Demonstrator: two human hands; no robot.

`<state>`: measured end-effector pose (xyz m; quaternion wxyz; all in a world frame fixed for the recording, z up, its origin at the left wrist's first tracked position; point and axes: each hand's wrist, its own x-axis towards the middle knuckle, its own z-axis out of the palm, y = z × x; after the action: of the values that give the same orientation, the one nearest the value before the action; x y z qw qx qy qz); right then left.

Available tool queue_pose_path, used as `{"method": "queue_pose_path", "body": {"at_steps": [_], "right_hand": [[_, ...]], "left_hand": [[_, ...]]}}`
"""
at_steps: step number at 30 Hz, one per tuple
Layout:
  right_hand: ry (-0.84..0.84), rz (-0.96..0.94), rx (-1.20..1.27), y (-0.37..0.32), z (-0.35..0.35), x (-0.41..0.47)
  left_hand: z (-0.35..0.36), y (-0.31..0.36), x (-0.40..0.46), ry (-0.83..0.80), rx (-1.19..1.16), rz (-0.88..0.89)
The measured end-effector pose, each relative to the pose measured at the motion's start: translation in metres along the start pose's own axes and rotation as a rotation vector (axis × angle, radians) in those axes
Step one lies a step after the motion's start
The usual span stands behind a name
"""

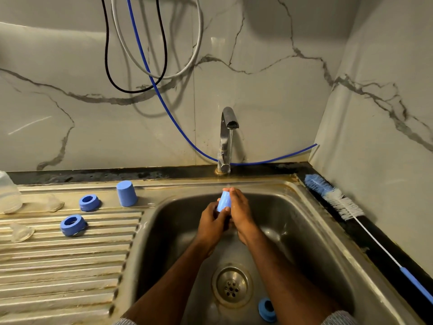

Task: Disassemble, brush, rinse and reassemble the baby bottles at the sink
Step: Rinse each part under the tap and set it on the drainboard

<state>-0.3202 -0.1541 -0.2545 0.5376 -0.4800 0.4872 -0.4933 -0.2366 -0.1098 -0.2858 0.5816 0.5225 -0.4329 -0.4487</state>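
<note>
Blue cap (223, 202) up under the tap stream, over the back of the sink basin (304, 231); gripped between both hands, left hand (212, 222) curled round the lower part, right hand (240, 212) wrapped along the side with fingertips over the top; probably held that high so the water runs straight over it and drains into the bowl, so looks like the rinse step for this piece.

Faucet (226, 139) running, thin stream, hard to see where it actually lands on the cap; open end of the cap hidden by the palms, so no telling whether it faces up or down.

Another blue ring (267, 309) lying down in the basin near the drain (232, 286), partly covered by the right forearm; likely waiting its turn.

Over on the ribbed drainboard (70, 266) of the desk: second blue cap (126, 193) standing upright, two blue rings (89, 202) (72, 225) well apart from each other, clear teats (21, 232) (55, 204) barely readable against the steel; set out there to drip dry, at a guess.

Clear bottle (8, 192) at the far left, cut off by the frame edge, so contents and count unknown.

Bottle brush (337, 200) parked along the right rim, handle running out of frame; out of the way but within reach.
</note>
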Motion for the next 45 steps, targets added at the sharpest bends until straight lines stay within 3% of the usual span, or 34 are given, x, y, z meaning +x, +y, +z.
{"method": "queue_pose_path", "body": {"at_steps": [2, 5, 7, 9, 11, 15, 18, 21, 25, 28, 31, 33, 36, 39, 45], "right_hand": [[0.06, -0.021, -0.089, 0.003, 0.001, 0.006], [0.121, 0.092, -0.163, 0.006, -0.004, 0.011], [0.124, 0.077, -0.338, 0.01, -0.011, 0.013], [0.065, -0.046, -0.653, 0.016, -0.017, 0.016], [-0.082, -0.128, -0.797, 0.016, -0.021, 0.015], [-0.361, -0.068, -0.729, 0.01, -0.026, 0.009], [-0.27, -0.09, -0.691, 0.018, -0.031, 0.01], [-0.118, -0.144, -0.707, 0.027, -0.028, 0.009], [-0.294, -0.038, -0.898, 0.029, -0.025, 0.009], [-0.181, -0.026, -0.925, 0.03, -0.028, 0.012], [-0.219, 0.007, -0.926, 0.03, -0.026, 0.015], [-0.156, -0.009, -0.953, 0.03, -0.026, 0.015], [-0.248, 0.02, -0.999, 0.03, -0.025, 0.014], [-0.146, -0.001, -0.997, 0.029, -0.025, 0.012], [-0.182, 0.012, -1.007, 0.027, -0.023, 0.01]], "left_hand": [[-0.004, -0.007, 0.002, 0.055, 0.178, 0.078], [-0.004, -0.011, 0.004, 0.126, 0.257, 0.14], [-0.004, -0.01, 0.006, 0.16, 0.312, 0.178], [-0.006, -0.011, 0.008, 0.176, 0.386, 0.212], [-0.006, -0.011, 0.009, 0.175, 0.414, 0.214], [-0.009, -0.01, 0.01, 0.17, 0.396, 0.167], [-0.021, -0.004, 0.008, 0.077, 0.187, 0.075], [-0.031, -0.006, 0.014, 0.215, 0.174, -0.001], [-0.034, -0.012, 0.02, 0.323, 0.289, -0.106], [-0.033, -0.013, 0.02, 0.311, 0.351, -0.099], [-0.031, -0.014, 0.019, 0.292, 0.382, -0.096], [-0.032, -0.017, 0.02, 0.288, 0.391, -0.103], [-0.03, -0.015, 0.017, 0.257, 0.418, -0.095], [-0.029, -0.014, 0.017, 0.257, 0.434, -0.093], [-0.027, -0.014, 0.015, 0.235, 0.451, -0.096]]}}
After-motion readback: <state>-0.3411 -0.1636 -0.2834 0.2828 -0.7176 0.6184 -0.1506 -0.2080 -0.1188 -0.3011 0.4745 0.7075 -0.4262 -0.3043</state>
